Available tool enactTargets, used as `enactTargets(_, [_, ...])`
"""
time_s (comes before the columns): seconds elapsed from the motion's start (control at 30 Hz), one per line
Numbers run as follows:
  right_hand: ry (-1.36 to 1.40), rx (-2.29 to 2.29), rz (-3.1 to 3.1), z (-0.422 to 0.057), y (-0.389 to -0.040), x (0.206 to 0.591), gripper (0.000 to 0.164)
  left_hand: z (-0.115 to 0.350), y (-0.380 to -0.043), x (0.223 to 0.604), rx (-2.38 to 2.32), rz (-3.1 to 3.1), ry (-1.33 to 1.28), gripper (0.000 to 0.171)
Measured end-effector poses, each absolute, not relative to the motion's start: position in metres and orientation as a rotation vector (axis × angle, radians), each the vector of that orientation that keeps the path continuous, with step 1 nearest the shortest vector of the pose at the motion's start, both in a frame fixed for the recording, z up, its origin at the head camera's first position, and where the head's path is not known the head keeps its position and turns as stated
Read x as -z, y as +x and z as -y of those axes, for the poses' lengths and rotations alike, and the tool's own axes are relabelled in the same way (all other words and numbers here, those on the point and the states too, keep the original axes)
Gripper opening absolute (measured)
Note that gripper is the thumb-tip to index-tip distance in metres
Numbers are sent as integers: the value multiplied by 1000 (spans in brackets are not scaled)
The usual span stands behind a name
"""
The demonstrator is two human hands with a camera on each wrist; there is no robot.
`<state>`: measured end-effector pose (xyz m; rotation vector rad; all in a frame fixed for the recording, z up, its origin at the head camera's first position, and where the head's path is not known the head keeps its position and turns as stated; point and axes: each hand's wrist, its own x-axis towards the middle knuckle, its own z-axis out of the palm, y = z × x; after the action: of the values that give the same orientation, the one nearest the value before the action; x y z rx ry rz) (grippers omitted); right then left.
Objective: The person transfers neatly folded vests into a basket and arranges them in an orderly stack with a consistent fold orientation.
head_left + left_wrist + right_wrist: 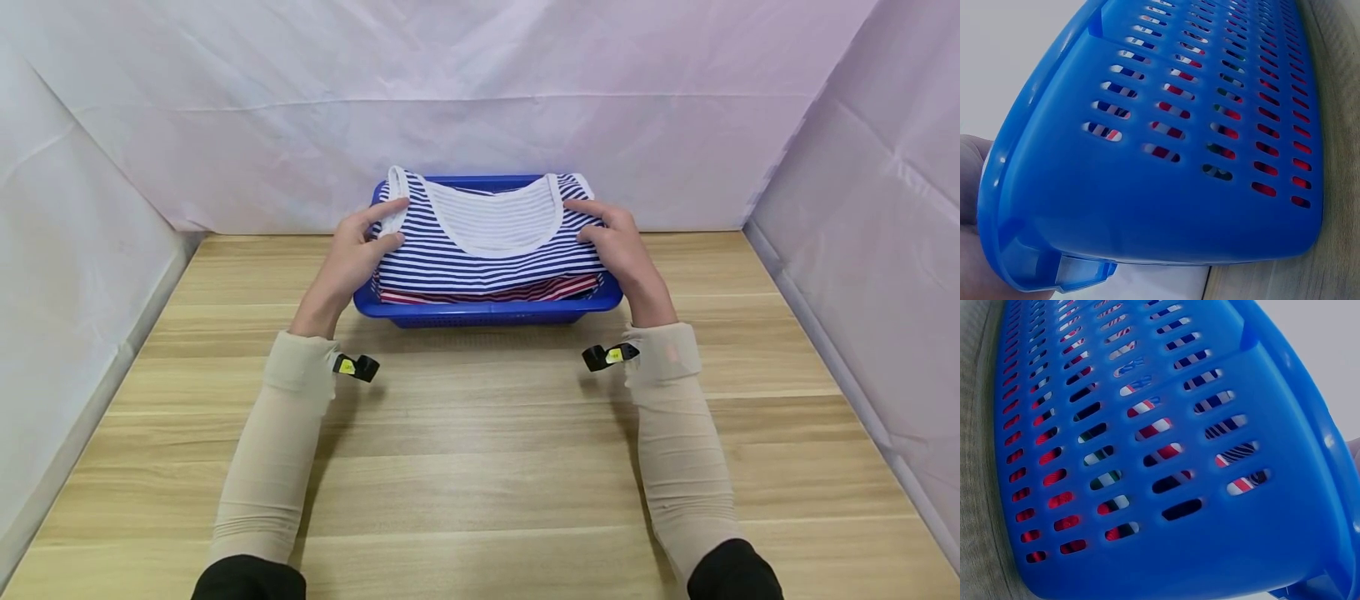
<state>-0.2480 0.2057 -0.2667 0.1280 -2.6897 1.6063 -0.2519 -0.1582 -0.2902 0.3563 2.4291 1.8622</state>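
A folded tank top with blue and white stripes and white trim (480,268) lies on top in a blue plastic basket (487,315). Beneath its front edge shows a red-striped garment (551,289). My left hand (352,254) rests at the top's left side, with index finger and thumb extended on the cloth. On the opposite side my right hand (621,250) touches the cloth in the same way. The other fingers of both hands are mostly hidden. In the wrist views, striped, red and green fabric shows through the slots of the basket wall (1116,206).
The basket stands at the back of the wooden table (480,450), close to a white cloth backdrop (480,67). White cloth walls (885,192) flank both sides. Small black wrist cameras (603,357) jut inward from both sleeves.
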Motion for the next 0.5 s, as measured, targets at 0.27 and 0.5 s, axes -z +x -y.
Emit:
enactTargets(0.27, [125, -1597, 2697, -205, -248, 267, 52, 159, -254, 291, -1861, -2435, 359, 45])
enactTargets(0.5, [111, -1582, 2717, -203, -248, 268, 52, 159, -254, 293, -1844, -2445, 353, 45])
